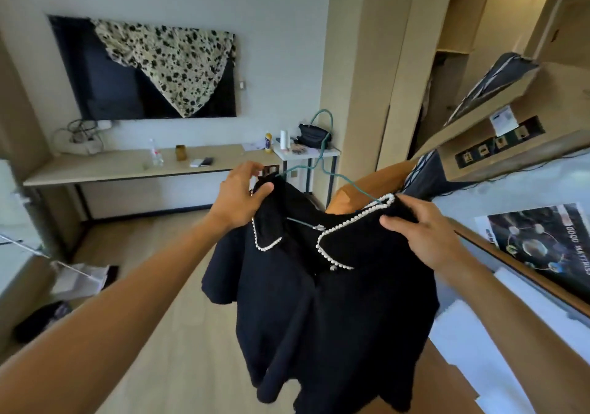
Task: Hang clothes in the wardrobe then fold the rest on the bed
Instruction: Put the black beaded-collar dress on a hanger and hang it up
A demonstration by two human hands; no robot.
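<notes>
- Dark heap of clothes (38,321): one heap lies on the floor, far below and left of the television (105,88).
- Spotted cloth (172,62): one piece is draped over the television's top edge and hangs down across its screen.
- Left hand (241,196): below the television's lower right corner. The thumb and curled fingers pinch the top's shoulder where the hanger's end sits inside it.
- Green hanger (323,155): one thin wire hanger, below and right of the television, with its hook standing free above the garment. It probably bends easily, so carrying it by the hook looks safest.
- Black top (319,302): one garment, held up in the air below and right of the television and threaded on the hanger. It hangs limp and looks soft and fairly light. It would likely slip off a tilted wire, so the shoulders are the places to hold it.
- Collar (338,247): two flaps, each edged with a row of small white beads. These could snag, so keeping the fingers on plain cloth seems wiser.
- Right hand (424,238): further right of the television. The thumb lies on the front with the fingers curled behind, gripping the other shoulder beside the collar.
- Wardrobe (453,30): one open bay, well right of the television.
</notes>
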